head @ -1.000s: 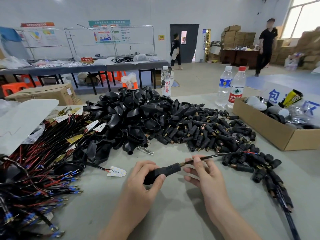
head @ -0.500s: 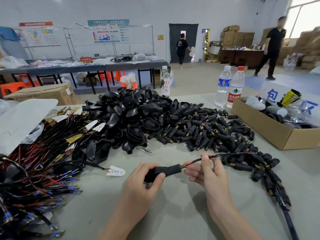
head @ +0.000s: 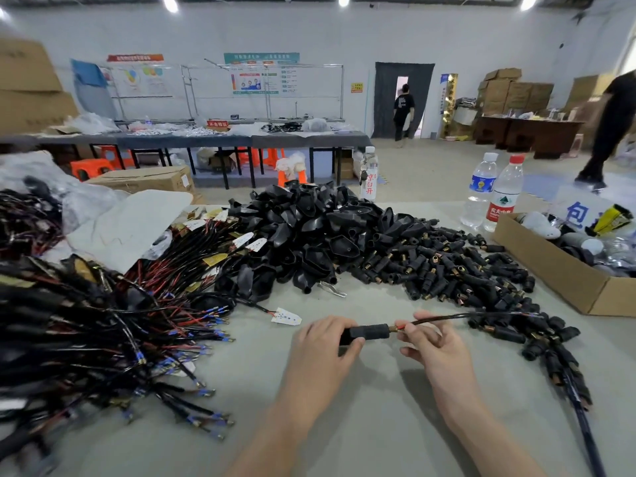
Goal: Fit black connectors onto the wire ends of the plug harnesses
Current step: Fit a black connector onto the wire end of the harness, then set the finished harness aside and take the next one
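My left hand (head: 323,352) grips a black cylindrical connector (head: 370,332) just above the grey tabletop (head: 361,428). My right hand (head: 437,349) pinches a thin black wire (head: 444,317) at the connector's brass mouth. Beyond lies a heap of loose black connectors (head: 447,270), and to my left sprawl tangled black-and-red plug harnesses (head: 137,321).

left hand (head: 321,352) grips connector (head: 368,332) | right hand (head: 435,349) pinches wire (head: 444,318) at its brass end | connector pile (head: 447,270) behind; harnesses (head: 103,321) left; box (head: 564,273) right
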`<state>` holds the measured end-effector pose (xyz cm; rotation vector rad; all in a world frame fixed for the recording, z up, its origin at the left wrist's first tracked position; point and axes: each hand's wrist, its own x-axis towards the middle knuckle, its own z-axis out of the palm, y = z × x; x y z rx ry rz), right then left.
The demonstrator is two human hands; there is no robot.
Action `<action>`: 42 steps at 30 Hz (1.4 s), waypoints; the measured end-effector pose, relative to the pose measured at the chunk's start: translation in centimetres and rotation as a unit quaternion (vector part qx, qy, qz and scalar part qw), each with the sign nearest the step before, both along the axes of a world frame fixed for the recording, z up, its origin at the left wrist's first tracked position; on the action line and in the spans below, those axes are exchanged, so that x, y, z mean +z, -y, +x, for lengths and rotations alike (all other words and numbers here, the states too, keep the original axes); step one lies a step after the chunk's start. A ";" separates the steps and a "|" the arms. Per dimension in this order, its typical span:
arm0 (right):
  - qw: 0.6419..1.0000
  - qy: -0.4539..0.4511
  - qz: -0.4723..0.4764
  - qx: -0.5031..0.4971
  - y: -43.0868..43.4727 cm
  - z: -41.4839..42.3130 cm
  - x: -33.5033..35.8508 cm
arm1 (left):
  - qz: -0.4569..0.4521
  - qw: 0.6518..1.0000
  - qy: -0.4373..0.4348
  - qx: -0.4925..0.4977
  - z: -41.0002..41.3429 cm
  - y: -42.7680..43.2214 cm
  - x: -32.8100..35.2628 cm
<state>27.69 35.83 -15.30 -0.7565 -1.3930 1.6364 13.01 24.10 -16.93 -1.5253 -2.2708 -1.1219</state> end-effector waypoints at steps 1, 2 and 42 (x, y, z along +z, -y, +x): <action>1.000 0.013 0.007 -0.019 0.6 -0.1 -0.2 | -0.005 1.000 -0.028 0.003 0.4 0.6 0.1; 0.999 0.025 0.012 -0.042 1.4 -0.2 -0.4 | -0.010 0.998 -0.055 0.001 0.8 1.3 0.2; 0.986 0.048 -0.144 0.068 6.7 -5.2 1.2 | -0.070 0.974 -0.106 0.188 -7.1 10.8 1.7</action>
